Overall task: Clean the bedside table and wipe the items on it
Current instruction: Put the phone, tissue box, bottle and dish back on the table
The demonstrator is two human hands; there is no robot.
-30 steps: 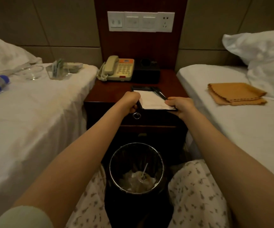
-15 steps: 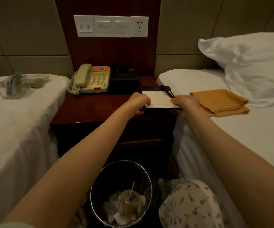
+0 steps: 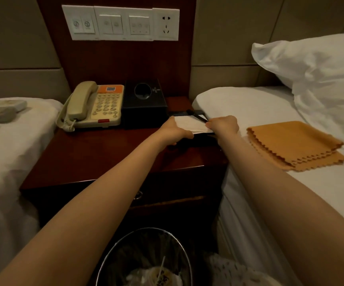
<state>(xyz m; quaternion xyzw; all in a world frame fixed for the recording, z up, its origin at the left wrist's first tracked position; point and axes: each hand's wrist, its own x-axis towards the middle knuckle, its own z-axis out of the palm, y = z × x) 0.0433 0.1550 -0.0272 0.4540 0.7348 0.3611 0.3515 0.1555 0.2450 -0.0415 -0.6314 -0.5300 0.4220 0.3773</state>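
A dark wooden bedside table (image 3: 96, 159) stands between two beds. On its right rear part lies a black notepad holder with a white notepad (image 3: 189, 123) and a black pen (image 3: 197, 116) across its top. My left hand (image 3: 172, 131) grips the holder's left edge, and my right hand (image 3: 224, 124) grips its right edge, thumb on the paper. A beige telephone (image 3: 96, 106) and a black tissue box (image 3: 145, 102) stand at the back of the table. A folded orange cloth (image 3: 292, 145) lies on the right bed.
A metal waste bin (image 3: 146, 261) with rubbish stands on the floor below the table's drawer. White beds flank the table; the right one holds a pillow (image 3: 319, 79), the left one a remote control (image 3: 4, 107). A switch panel (image 3: 121, 23) is on the wall.
Both hands have carried the notepad holder from the table's front edge back and to the right, towards the tissue box. The camera has come closer and turned right.
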